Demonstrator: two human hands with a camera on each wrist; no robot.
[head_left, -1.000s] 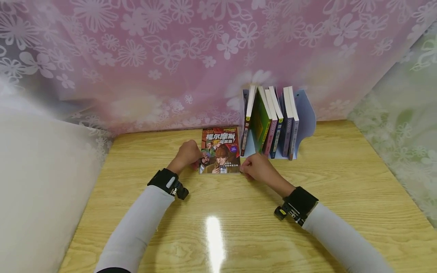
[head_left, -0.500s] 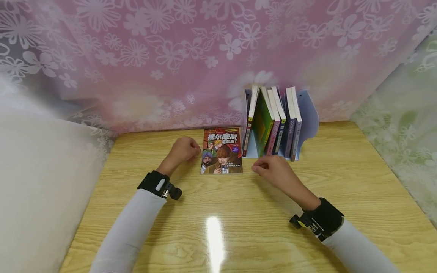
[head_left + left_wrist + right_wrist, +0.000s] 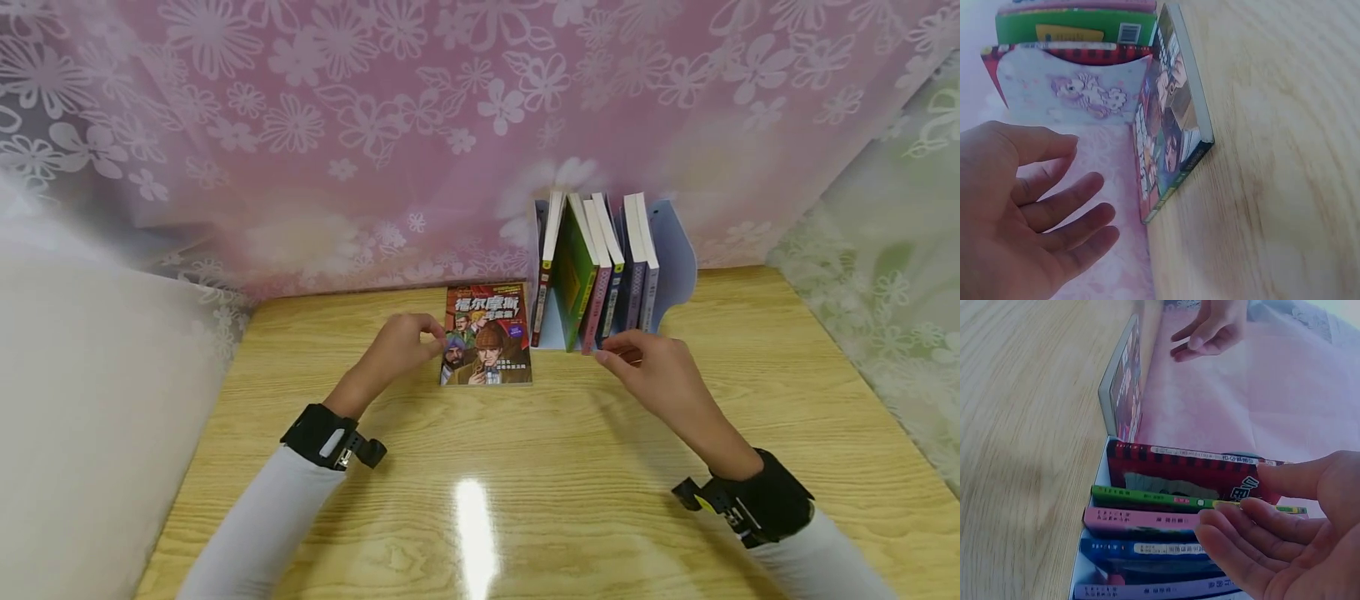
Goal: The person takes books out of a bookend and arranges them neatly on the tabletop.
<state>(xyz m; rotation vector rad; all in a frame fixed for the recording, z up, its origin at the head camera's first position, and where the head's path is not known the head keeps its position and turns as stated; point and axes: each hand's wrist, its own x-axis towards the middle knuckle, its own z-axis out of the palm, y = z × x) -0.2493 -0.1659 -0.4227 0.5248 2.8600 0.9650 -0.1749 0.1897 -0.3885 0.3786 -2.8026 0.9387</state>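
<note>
A comic-style paperback (image 3: 487, 337) with Chinese lettering lies face up on the table, left of the book stand. My left hand (image 3: 397, 350) hovers at its left edge, fingers loosely bent and holding nothing; in the left wrist view that hand (image 3: 1041, 206) shows a gap between thumb and fingers. My right hand (image 3: 663, 379) is at the front of the upright books, fingertips by the lower spines. In the right wrist view its relaxed fingers (image 3: 1229, 547) overlap a green book (image 3: 1147, 498) and a pink book (image 3: 1141, 520), with the thumb over a red checked book (image 3: 1172, 472).
A pale blue book stand (image 3: 675, 258) holds several upright books, some leaning, against the pink floral curtain (image 3: 360, 167). Its end panel (image 3: 1079, 94) carries a unicorn picture. The wooden table (image 3: 420, 517) extends toward me, with a white curtain (image 3: 82, 417) on the left.
Both hands have left the paperback's edges. My right hand has moved right to the standing books, and my left has drawn back slightly. The paperback stays lying flat.
</note>
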